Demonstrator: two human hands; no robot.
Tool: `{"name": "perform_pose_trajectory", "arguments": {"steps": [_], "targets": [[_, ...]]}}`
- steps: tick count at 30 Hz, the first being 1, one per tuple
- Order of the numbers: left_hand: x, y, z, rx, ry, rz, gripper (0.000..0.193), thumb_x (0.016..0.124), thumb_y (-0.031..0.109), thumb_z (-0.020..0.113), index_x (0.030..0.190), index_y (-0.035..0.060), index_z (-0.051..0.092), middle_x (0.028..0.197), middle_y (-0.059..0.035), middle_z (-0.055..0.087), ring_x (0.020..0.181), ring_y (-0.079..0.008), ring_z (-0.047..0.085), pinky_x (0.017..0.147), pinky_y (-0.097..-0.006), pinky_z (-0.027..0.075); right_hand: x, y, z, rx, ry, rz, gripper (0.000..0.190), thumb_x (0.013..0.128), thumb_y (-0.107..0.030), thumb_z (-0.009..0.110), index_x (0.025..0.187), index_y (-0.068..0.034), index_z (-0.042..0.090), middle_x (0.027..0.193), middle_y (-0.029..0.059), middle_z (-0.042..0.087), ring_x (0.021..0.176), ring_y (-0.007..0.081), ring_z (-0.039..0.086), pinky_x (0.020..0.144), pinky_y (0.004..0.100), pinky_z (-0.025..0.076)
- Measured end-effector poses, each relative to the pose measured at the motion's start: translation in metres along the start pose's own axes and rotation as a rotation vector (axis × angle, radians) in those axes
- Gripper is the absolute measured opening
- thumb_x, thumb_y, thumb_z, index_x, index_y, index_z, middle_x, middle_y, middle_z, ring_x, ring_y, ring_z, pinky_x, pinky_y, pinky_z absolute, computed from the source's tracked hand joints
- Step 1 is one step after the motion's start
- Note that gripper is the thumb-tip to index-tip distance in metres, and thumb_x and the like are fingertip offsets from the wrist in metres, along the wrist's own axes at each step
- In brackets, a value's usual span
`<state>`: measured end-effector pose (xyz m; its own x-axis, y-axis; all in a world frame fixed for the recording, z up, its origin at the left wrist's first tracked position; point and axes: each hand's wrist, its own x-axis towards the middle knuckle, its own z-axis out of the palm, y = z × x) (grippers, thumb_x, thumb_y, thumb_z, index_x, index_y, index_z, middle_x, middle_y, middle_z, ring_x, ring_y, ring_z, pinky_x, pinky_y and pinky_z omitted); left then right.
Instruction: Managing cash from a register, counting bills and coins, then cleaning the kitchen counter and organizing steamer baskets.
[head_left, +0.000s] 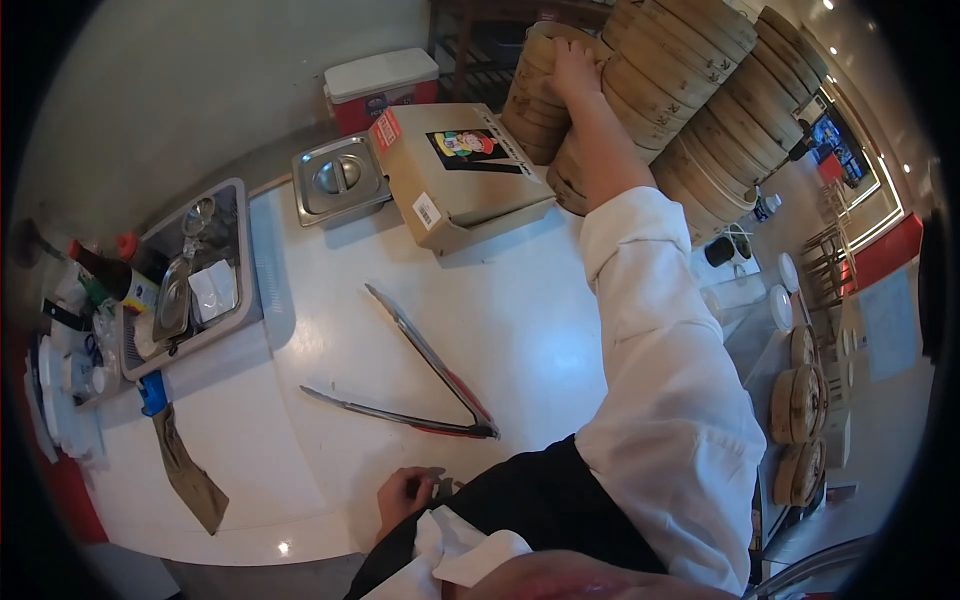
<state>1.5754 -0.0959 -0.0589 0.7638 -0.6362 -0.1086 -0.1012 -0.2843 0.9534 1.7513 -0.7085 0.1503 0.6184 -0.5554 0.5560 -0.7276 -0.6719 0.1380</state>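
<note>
My right arm, in a rolled white sleeve, stretches away from me to a stack of bamboo steamers (531, 97). At the top of that stack my right hand (576, 71) grips a steamer's rim, with its fingers hooked over the edge. Close to my body, by the black apron (540, 495), my left hand (405, 495) is loosely curled at the near side of the white table (337, 457). Its palm is hidden, so I cannot tell if it holds anything. Metal tongs (442, 375) with red-edged handles lie spread on the tabletop between my hands.
Taller bamboo steamer stacks (675, 67) stand at right. A cardboard box (457, 195) and a lidded steel pan (341, 176) sit at the back, before a red cooler (382, 86). A grey bin (247, 270) holds utensils at left, near a brown cloth-like strip (187, 472).
</note>
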Motion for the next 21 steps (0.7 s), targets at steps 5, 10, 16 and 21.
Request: {"name": "perform_pose_trajectory", "arguments": {"steps": [5,10,16,21], "targets": [[-0.003,-0.009,0.003,-0.078,0.004,0.012,0.015,0.075,0.008,0.065,0.088,0.0035,0.058,0.071,-0.0098,0.061,0.061,-0.0165,0.06,0.058,-0.0262,0.049,0.006,0.008,0.003,-0.25,-0.006,0.036,0.083,0.066,-0.033,0.072,0.132,-0.014,0.027,0.133,0.0119,0.033,0.126,0.034,0.027,0.1,0.0616,0.018],[-0.001,-0.009,-0.003,-0.032,-0.005,0.045,0.013,0.076,0.006,0.063,0.087,0.0028,0.058,0.07,-0.0091,0.06,0.06,-0.0147,0.059,0.056,-0.0263,0.048,-0.059,-0.02,-0.041,0.611,0.166,-0.315,0.083,0.07,-0.03,0.07,0.136,-0.012,0.022,0.138,0.0123,0.029,0.128,0.0304,0.026,0.103,0.0457,0.023],[0.002,-0.003,-0.001,-0.02,-0.026,0.059,0.014,0.075,0.004,0.063,0.087,0.0005,0.057,0.069,-0.0097,0.059,0.057,-0.0133,0.058,0.054,-0.0256,0.047,-0.227,0.079,-0.096,0.838,0.045,-0.014,0.067,0.068,-0.023,0.071,0.126,-0.01,0.041,0.127,0.0119,0.044,0.119,0.0281,0.04,0.1,0.0358,0.031],[0.007,-0.006,0.001,-0.03,-0.022,0.101,0.014,0.077,0.005,0.061,0.09,0.0005,0.057,0.069,-0.0081,0.059,0.058,-0.0129,0.057,0.055,-0.0243,0.046,-0.287,0.123,-0.04,0.102,-0.055,0.093,0.076,0.057,-0.025,0.077,0.125,-0.016,0.043,0.126,0.01,0.043,0.122,0.0336,0.033,0.098,0.0489,0.028]]}}
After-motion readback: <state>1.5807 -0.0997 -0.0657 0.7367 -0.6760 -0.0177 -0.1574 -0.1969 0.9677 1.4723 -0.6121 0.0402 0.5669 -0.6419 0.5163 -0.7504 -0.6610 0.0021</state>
